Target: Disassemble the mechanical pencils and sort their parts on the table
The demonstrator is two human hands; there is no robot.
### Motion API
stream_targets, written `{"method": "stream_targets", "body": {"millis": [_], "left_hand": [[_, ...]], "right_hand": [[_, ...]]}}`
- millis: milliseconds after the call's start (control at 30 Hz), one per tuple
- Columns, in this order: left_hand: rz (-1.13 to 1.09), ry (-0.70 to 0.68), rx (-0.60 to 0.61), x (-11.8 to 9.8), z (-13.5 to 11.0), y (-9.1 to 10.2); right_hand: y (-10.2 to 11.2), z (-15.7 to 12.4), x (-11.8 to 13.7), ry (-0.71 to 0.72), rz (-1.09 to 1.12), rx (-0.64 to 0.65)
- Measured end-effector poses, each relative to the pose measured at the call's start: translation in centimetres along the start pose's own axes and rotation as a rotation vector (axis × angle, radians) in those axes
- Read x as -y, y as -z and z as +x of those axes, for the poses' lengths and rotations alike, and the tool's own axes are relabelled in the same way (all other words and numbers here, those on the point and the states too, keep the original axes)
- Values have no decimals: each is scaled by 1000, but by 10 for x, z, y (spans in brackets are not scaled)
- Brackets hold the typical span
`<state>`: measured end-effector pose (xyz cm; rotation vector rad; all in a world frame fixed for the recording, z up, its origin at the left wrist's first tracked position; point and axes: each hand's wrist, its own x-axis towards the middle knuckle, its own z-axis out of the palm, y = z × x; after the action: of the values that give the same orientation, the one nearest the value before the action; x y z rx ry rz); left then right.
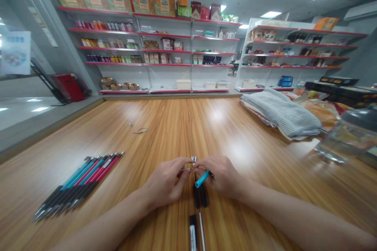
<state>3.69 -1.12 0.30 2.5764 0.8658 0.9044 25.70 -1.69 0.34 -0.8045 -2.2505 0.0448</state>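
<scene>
At the middle of the table my left hand (167,178) and my right hand (222,174) meet, fingertips pinched together. A bright blue pen barrel (202,179) is held within my right hand, pointing down toward me. Between the fingertips of my left hand is a thin, small piece that I cannot make out. Small silver pen tips (193,159) show just beyond the fingers. Below the hands lie two black pen grips (203,198), partly covered. Nearer to me are a black marker-like piece with a white label (192,231) and a thin white rod (202,229).
To the left lies a row of blue, red and black pens (85,180). Farther back are a thin ring (141,130) and a small metal bit (131,124). Folded striped cloths (279,111) and a clear jar (347,137) stand on the right. Stocked shelves (165,64) rise behind the table.
</scene>
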Motion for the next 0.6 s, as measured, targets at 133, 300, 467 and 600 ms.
{"method": "stream_targets", "body": {"millis": [133,300,467,600], "left_hand": [[-105,33,-37,-5,0,-1],[-81,4,-53,-7,1,-2],[-11,-22,-42,-4,2,-2],[5,-6,-58,1,6,-2]], "right_hand": [[1,0,-1,-16,18,0],[-1,-2,-1,-36,37,19],[0,-4,-3,-78,20,24],[2,-4,-8,-113,15,-36]]}}
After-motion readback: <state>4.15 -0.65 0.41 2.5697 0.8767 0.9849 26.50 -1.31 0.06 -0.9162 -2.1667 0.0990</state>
